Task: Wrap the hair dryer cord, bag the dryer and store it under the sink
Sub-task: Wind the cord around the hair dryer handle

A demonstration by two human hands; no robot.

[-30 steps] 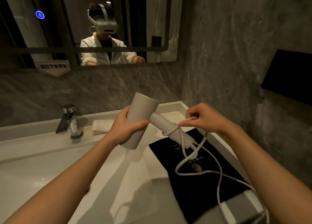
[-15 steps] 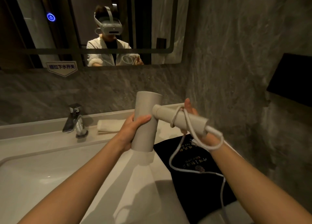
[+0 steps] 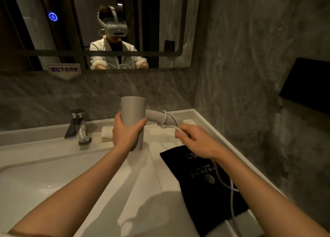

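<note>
Hands split the work at frame centre: left hand (image 3: 127,133) grips the matte grey hair dryer (image 3: 133,115) barrel upright; its handle points right toward the right hand (image 3: 194,141), pinching the white cord (image 3: 230,197) beside it.

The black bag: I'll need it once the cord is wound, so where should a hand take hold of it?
Probably at the near end of the black bag, by the counter front edge. It lies flat, and the cord trails over its right side, so come from the left or near side and pinch a bare corner with the fingers. Which end is its mouth cannot be told.
</note>
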